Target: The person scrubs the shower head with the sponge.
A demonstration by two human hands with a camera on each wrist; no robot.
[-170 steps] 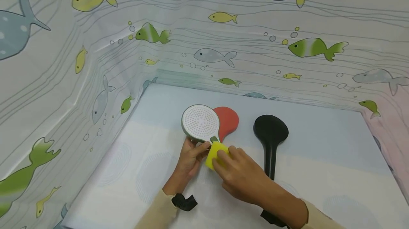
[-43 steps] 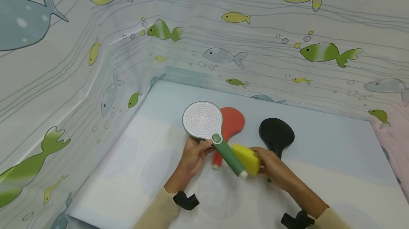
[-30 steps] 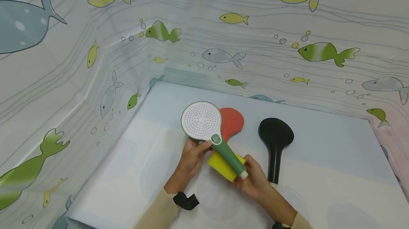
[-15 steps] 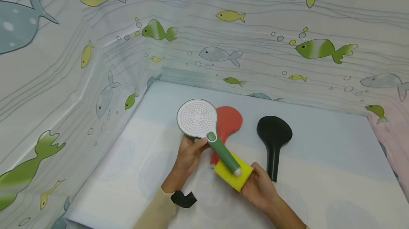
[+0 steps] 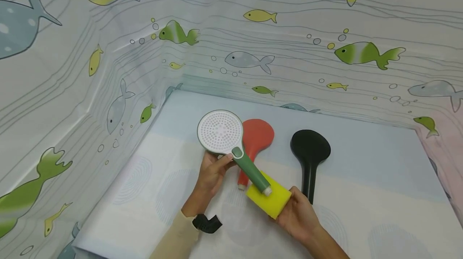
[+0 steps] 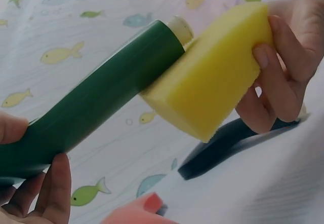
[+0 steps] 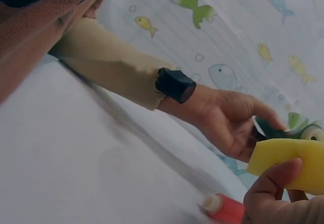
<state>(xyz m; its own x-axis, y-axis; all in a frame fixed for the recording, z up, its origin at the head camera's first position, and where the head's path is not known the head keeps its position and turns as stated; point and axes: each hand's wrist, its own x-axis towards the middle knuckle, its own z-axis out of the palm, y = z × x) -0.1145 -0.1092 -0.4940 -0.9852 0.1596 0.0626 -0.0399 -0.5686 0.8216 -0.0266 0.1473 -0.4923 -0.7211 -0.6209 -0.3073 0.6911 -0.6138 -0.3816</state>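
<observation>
A green shower head (image 5: 220, 132) with a white, dotted face is held up by my left hand (image 5: 212, 172), which grips it at the neck, thumb near the green button. Its handle slants down to the right and ends in a pale threaded tip. My right hand (image 5: 298, 215) pinches a yellow sponge (image 5: 273, 200) between thumb and fingers. In the left wrist view the sponge (image 6: 207, 77) lies against the underside of the handle (image 6: 111, 82) near its tip. Part of the sponge is hidden behind the handle in the head view.
A red shower head (image 5: 258, 134) lies behind the green one, partly covered by it. To the right lies a black shower head (image 5: 310, 150). Both rest on the pale cloth-covered table (image 5: 376, 170). A fish-print curtain (image 5: 289, 50) borders the back and left.
Earlier the sponge was over the handle's top, then at its right side; now it is beneath, drawn toward the tip. The left hand keeps its grip and has shifted slightly left.
</observation>
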